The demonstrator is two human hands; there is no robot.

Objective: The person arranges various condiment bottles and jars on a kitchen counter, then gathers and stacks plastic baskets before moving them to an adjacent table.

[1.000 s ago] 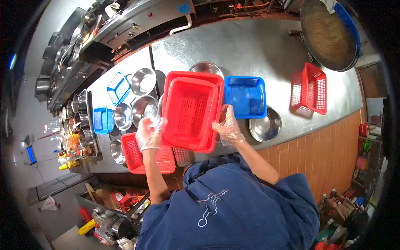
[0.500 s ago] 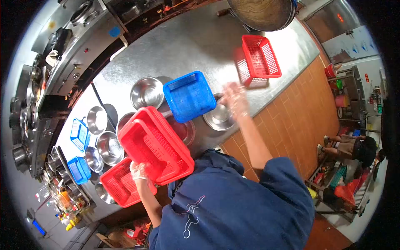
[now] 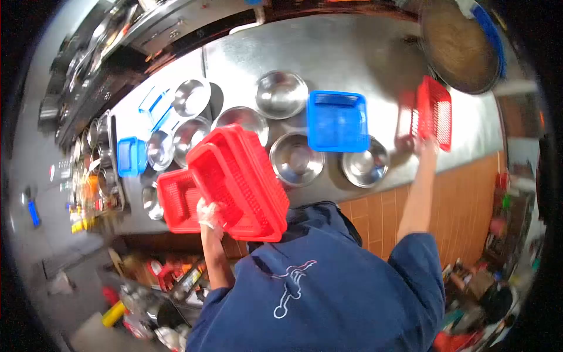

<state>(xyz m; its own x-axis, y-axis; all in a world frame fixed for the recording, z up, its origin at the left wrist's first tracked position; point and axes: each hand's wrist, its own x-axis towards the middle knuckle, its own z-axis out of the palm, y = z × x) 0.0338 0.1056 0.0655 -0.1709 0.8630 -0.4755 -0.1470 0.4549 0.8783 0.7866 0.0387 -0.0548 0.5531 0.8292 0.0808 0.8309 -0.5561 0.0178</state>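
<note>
My left hand (image 3: 211, 216), in a clear plastic glove, grips the rim of a stack of red plastic baskets (image 3: 246, 182). Below and to the left of the stack is another red basket (image 3: 176, 202), partly covered by it. My right hand (image 3: 427, 145), also gloved and blurred, is closed at the near end of a separate red basket (image 3: 437, 114) on the right of the steel table. A blue basket (image 3: 338, 120) lies between the two hands, overlapping the edge of a steel bowl (image 3: 366, 170).
Several steel bowls (image 3: 281, 94) stand across the steel table (image 3: 340, 53). Smaller blue baskets (image 3: 132, 157) are on the left. A large wok (image 3: 460, 44) sits at the far right corner. Condiment bottles (image 3: 88, 193) crowd the left. Brown tiled floor (image 3: 375, 217) shows beyond the near edge.
My right hand has moved right, from beside the blue basket to the separate red basket, which now appears more on edge. My left hand keeps the red stack. The view has turned.
</note>
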